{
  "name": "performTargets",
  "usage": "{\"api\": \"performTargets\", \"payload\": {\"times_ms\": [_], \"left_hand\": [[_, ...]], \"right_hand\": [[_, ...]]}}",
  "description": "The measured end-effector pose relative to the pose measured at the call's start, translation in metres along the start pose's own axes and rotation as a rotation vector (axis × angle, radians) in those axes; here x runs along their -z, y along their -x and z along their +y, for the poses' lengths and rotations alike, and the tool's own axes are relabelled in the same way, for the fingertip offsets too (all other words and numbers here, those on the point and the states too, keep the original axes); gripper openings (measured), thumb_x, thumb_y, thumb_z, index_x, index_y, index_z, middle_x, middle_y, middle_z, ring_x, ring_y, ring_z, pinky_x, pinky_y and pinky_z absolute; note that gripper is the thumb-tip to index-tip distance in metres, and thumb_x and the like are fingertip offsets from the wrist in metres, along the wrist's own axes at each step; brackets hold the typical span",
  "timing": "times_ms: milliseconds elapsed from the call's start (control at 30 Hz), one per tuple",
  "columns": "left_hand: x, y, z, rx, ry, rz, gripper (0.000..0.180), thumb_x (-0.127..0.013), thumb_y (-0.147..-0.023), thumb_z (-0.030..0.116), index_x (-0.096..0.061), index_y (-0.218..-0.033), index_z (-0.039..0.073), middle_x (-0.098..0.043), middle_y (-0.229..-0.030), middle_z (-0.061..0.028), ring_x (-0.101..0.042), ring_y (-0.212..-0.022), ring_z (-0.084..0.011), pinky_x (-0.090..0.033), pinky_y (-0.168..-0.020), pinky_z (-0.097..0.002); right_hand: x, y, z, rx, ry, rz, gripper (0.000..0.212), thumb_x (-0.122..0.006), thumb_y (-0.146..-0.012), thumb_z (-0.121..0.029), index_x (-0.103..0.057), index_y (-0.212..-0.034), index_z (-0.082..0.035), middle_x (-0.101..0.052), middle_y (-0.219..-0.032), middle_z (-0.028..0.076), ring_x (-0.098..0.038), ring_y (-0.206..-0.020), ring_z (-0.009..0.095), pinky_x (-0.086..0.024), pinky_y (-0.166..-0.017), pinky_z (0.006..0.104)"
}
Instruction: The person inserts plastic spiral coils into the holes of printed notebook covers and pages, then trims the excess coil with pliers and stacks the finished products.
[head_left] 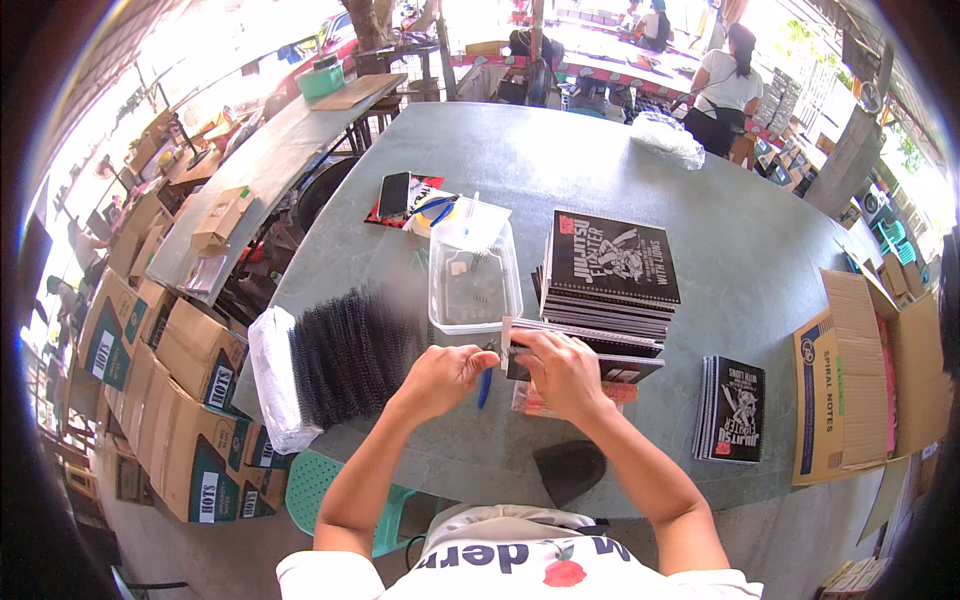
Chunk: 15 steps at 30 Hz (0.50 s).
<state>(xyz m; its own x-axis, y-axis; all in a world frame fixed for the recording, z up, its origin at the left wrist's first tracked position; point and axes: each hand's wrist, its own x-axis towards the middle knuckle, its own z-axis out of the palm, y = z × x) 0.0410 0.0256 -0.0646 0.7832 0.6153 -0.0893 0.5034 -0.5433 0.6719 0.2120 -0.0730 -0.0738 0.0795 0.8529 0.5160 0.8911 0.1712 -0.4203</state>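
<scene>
At the table's near side, my left hand (449, 378) is closed, its fingertips at a small blue-handled tool (485, 387) that looks like pliers; the head is mostly hidden. My right hand (562, 368) grips a dark-covered notebook (622, 370) by its bound edge, fingers over the top and close to my left fingertips. Just beyond rises a tall stack of black spiral notebooks (612, 258). Left of it sits a clear plastic tub (474, 300) with a few small dark coil pieces. A thick bundle of black plastic binding coils (345, 355) lies farther left on white wrapping (280, 385).
A smaller notebook pile (730, 410) lies to the right, before an open carton (850, 390). A phone (395, 194) and blue scissors (436, 208) rest at the back left. Cartons (190, 420) and a green stool (340, 495) stand left. Another person (728, 85) is beyond the table.
</scene>
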Motion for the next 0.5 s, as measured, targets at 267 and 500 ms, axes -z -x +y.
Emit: {"api": "performTargets", "payload": {"times_ms": [267,500], "left_hand": [[-0.009,-0.002,0.011,-0.155,0.205,0.292,0.023,-0.065,-0.081,0.02,-0.063,-0.097,0.004,-0.064,-0.079,-0.0118,-0.061,-0.074,-0.0214,-0.047,-0.067,-0.0317],[-0.086,0.023,0.032,-0.43,0.007,0.432,0.015,-0.065,-0.076,0.021,-0.058,-0.076,0.008,-0.059,-0.083,-0.0097,-0.055,-0.086,-0.028,-0.041,-0.081,-0.0447]], "right_hand": [[0.004,-0.002,0.003,0.067,-0.197,-0.006,0.016,-0.06,-0.082,-0.011,-0.056,-0.097,-0.006,-0.062,-0.084,0.012,-0.061,-0.079,0.03,-0.048,-0.066,0.039],[0.003,0.0,0.022,-0.019,-0.249,-0.083,0.017,-0.06,-0.08,-0.006,-0.052,-0.094,-0.004,-0.058,-0.086,0.013,-0.059,-0.077,0.033,-0.048,-0.066,0.0396]]}}
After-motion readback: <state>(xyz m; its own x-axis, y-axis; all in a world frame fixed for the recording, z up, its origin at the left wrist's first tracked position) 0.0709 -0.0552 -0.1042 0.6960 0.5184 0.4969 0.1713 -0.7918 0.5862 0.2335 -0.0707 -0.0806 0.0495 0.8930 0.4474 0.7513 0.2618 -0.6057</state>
